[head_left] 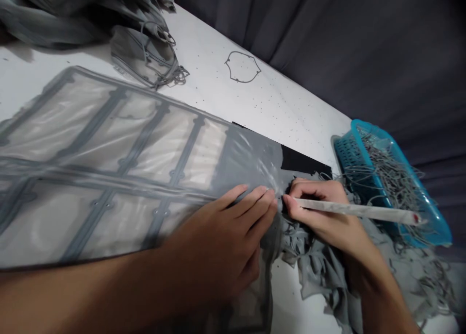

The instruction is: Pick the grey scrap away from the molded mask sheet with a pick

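A large grey sheet (247, 154) with several clear, shiny panels and darker grey strips lies on the table. My left hand (233, 232) rests palm down on it, fingers stretched out side by side, holding nothing. Just right of those fingertips, my right hand (324, 203) grips a slim white stick-like tool (353, 209) with a red spot at its far end. The tool's working tip is hidden at the fingers, close to the sheet. A black piece (302, 160) shows from under the sheet's right end, and crumpled grey scraps (316, 261) lie below my right hand.
At the right stands a blue plastic basket (400, 164) full of thin grey strips. A thin grey outline-shaped piece (243, 67) lies on the white table (284, 96) among small dark specks. Grey material (73, 18) is heaped at the upper left. A dark curtain (327, 42) hangs behind.
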The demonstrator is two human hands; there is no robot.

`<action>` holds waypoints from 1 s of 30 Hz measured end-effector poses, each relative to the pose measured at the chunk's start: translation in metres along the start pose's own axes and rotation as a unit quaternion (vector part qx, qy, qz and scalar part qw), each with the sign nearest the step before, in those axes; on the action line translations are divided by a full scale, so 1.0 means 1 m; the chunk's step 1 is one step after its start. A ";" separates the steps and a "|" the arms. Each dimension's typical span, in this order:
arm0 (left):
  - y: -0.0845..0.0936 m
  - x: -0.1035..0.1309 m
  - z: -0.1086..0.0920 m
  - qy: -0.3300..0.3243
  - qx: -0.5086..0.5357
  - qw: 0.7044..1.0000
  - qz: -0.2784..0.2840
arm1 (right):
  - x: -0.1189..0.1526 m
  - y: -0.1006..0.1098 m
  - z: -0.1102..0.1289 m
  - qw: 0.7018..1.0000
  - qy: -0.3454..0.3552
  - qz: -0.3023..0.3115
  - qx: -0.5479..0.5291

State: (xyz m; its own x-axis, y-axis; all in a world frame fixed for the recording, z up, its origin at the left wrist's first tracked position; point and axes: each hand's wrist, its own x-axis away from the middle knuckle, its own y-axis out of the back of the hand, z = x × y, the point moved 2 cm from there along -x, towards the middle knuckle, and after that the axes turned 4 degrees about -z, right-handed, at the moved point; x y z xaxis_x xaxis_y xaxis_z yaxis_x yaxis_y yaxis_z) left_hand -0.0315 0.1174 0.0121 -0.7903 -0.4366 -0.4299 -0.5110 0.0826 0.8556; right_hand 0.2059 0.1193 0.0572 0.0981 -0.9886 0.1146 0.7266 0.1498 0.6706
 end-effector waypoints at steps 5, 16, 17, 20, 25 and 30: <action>0.001 0.000 0.001 -0.003 -0.001 1.000 0.010 | 0.000 0.003 0.000 1.000 -0.003 -0.009 0.024; 0.000 0.002 -0.002 -0.025 -0.013 1.000 0.005 | 0.003 -0.001 -0.005 0.998 -0.019 -0.050 0.037; 0.000 0.002 -0.002 -0.026 -0.013 1.000 0.004 | 0.004 -0.001 -0.006 0.998 -0.019 -0.049 0.036; 0.000 0.002 -0.002 -0.026 -0.018 0.999 -0.007 | 0.003 -0.001 -0.007 0.998 -0.019 -0.051 0.032; 0.002 0.001 -0.004 -0.034 -0.028 0.999 -0.009 | 0.002 0.000 -0.002 0.996 0.009 -0.079 0.031; 0.004 0.003 -0.009 -0.096 -0.059 0.994 -0.015 | 0.003 -0.001 0.007 0.994 0.084 -0.068 0.030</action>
State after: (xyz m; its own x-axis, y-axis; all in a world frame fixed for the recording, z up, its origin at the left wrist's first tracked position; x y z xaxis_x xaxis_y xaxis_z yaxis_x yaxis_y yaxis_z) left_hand -0.0331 0.1080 0.0167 -0.8309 -0.2582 -0.4929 -0.5011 -0.0382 0.8646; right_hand 0.2006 0.1161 0.0624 0.1173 -0.9879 -0.1016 0.6994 0.0096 0.7147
